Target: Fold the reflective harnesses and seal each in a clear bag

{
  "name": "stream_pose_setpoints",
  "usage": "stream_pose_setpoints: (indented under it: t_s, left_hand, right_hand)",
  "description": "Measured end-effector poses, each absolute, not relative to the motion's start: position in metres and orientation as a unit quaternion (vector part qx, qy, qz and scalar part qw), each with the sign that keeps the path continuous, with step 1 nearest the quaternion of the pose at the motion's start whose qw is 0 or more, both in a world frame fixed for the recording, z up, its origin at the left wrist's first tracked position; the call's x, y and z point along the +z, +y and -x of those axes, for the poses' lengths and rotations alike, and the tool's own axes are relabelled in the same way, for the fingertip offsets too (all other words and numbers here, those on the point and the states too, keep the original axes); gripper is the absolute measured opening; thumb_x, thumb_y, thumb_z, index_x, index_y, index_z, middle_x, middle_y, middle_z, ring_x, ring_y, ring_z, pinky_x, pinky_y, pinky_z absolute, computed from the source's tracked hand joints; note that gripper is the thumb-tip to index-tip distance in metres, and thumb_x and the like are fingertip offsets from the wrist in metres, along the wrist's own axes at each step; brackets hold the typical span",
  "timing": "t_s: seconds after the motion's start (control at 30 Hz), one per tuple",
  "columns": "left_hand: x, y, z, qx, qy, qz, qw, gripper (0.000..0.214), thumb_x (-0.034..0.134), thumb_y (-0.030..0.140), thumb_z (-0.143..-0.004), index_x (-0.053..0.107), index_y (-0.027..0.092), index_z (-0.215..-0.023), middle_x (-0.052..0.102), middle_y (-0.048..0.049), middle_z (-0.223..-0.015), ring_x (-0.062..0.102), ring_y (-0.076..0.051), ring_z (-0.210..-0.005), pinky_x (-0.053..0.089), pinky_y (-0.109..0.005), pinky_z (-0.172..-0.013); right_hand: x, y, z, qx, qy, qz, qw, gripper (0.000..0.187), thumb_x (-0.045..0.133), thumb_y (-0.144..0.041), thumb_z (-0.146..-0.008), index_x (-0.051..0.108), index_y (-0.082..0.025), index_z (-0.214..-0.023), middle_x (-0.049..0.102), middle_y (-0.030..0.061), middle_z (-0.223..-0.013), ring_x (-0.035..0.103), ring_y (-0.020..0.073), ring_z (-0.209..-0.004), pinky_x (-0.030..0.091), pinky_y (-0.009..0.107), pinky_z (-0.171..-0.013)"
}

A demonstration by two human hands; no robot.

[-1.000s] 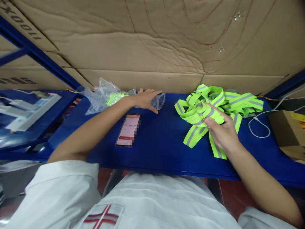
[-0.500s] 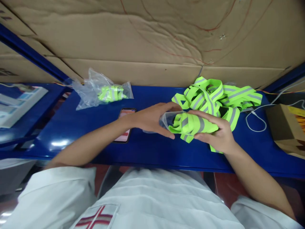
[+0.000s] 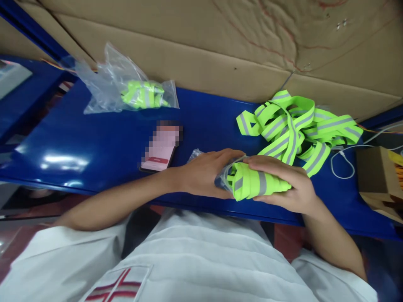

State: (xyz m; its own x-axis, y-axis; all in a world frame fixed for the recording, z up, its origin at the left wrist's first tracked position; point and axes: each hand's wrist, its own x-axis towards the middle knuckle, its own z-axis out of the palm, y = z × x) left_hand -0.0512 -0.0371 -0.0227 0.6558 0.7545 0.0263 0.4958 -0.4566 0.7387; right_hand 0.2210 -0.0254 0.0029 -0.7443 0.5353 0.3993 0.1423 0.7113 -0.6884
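Observation:
My right hand (image 3: 291, 184) is wrapped round a folded bundle of neon yellow-green reflective strap (image 3: 256, 182) with grey stripes. My left hand (image 3: 208, 173) is closed round a clear plastic bag (image 3: 224, 174), whose mouth meets the left end of the bundle. Part of the bag shows behind the left hand, and the fingers partly hide the rest. Behind my right hand lies a loose heap of the same reflective straps (image 3: 292, 121). A phone (image 3: 160, 147) with its screen lit rests to the left, beyond my left forearm.
Clear bags (image 3: 110, 79), one holding a bundled strap (image 3: 145, 94), lie at the back left of the blue table (image 3: 208, 105). Cardboard (image 3: 201, 54) stands along the back. At the right are a white cable (image 3: 343, 163) and an open cardboard box (image 3: 374, 176).
The bundle and the bag have come together, with the bundle's left end now at the bag's mouth. Both hands have come a little nearer to me, and the view has shifted.

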Motion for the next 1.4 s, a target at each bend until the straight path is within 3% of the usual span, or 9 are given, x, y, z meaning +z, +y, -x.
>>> stream_pose_setpoints:
  t_s: [0.13,0.33,0.57,0.77,0.9,1.0,1.23,1.4]
  left_hand:
    - [-0.026,-0.036,0.054,0.150,0.384,-0.836,0.362,0.091,0.080,0.046,-0.076,0.042,0.020,-0.154,0.059,-0.0156,-0.152,0.064,-0.037,-0.134,0.052,-0.046,-0.105]
    - [-0.024,-0.038,0.054,0.137,0.377,-0.853,0.333,0.081,0.077,0.045,-0.080,0.046,0.022,-0.151,0.064,-0.0102,-0.145,0.067,-0.034,-0.127,0.049,-0.043,-0.103]
    - [-0.034,-0.040,0.051,0.133,0.376,-0.878,0.265,0.075,0.075,0.049,-0.090,0.044,0.017,-0.150,0.063,-0.0141,-0.148,0.064,-0.032,-0.131,0.043,-0.044,-0.109]
    - [-0.037,-0.045,0.050,0.239,0.418,-0.854,0.197,0.063,0.072,0.029,-0.094,0.043,0.018,-0.149,0.064,-0.0135,-0.146,0.066,-0.028,-0.129,0.047,-0.039,-0.106]
    - [-0.035,-0.054,0.048,0.229,0.437,-0.861,0.124,0.067,0.073,0.040,-0.097,0.045,0.009,-0.150,0.066,-0.0193,-0.142,0.071,-0.032,-0.121,0.053,-0.042,-0.100]
    - [-0.034,-0.057,0.048,0.220,0.445,-0.857,0.140,0.068,0.070,0.046,-0.100,0.045,0.009,-0.151,0.070,-0.0178,-0.137,0.074,-0.031,-0.115,0.055,-0.040,-0.096]
    - [-0.031,-0.047,0.052,0.255,0.426,-0.835,0.240,0.046,0.071,0.037,-0.100,0.060,0.018,-0.141,0.076,-0.0077,-0.131,0.074,-0.026,-0.118,0.053,-0.035,-0.098]
    - [-0.032,-0.046,0.052,0.236,0.415,-0.848,0.229,0.049,0.067,0.043,-0.102,0.059,0.017,-0.143,0.076,-0.0113,-0.132,0.075,-0.027,-0.116,0.053,-0.037,-0.099]
  right_hand:
    - [0.000,-0.027,-0.223,0.271,-0.901,0.197,0.275,0.073,0.088,-0.022,-0.085,0.059,-0.031,-0.151,0.067,0.0082,-0.147,0.066,0.0264,-0.136,0.055,0.043,-0.117]
    - [0.005,-0.031,-0.222,0.234,-0.922,0.219,0.219,0.068,0.085,-0.020,-0.088,0.058,-0.026,-0.150,0.067,0.0097,-0.146,0.067,0.0246,-0.134,0.055,0.037,-0.116]
    - [-0.005,-0.033,-0.217,0.167,-0.935,0.240,0.202,0.052,0.079,-0.017,-0.092,0.064,-0.021,-0.142,0.065,0.0123,-0.147,0.068,0.0231,-0.132,0.056,0.034,-0.115]
    - [-0.009,-0.029,-0.215,0.137,-0.930,0.266,0.215,0.051,0.076,-0.019,-0.095,0.062,-0.020,-0.144,0.070,0.0109,-0.139,0.070,0.0223,-0.129,0.056,0.031,-0.114]
    - [-0.009,-0.027,-0.211,0.130,-0.917,0.291,0.242,0.050,0.075,-0.020,-0.096,0.061,-0.022,-0.145,0.074,0.0072,-0.133,0.073,0.0202,-0.122,0.059,0.026,-0.108]
    - [-0.010,-0.028,-0.209,0.128,-0.916,0.287,0.249,0.050,0.076,-0.018,-0.096,0.062,-0.022,-0.143,0.075,0.0055,-0.133,0.074,0.0185,-0.120,0.058,0.024,-0.108]
    - [-0.004,-0.033,-0.210,0.113,-0.919,0.294,0.236,0.050,0.077,-0.015,-0.094,0.065,-0.024,-0.142,0.075,0.0041,-0.132,0.075,0.0178,-0.118,0.059,0.024,-0.107]
    - [-0.002,-0.038,-0.209,0.097,-0.924,0.299,0.216,0.051,0.073,-0.014,-0.096,0.063,-0.023,-0.145,0.074,0.0068,-0.133,0.074,0.0193,-0.119,0.060,0.028,-0.106]
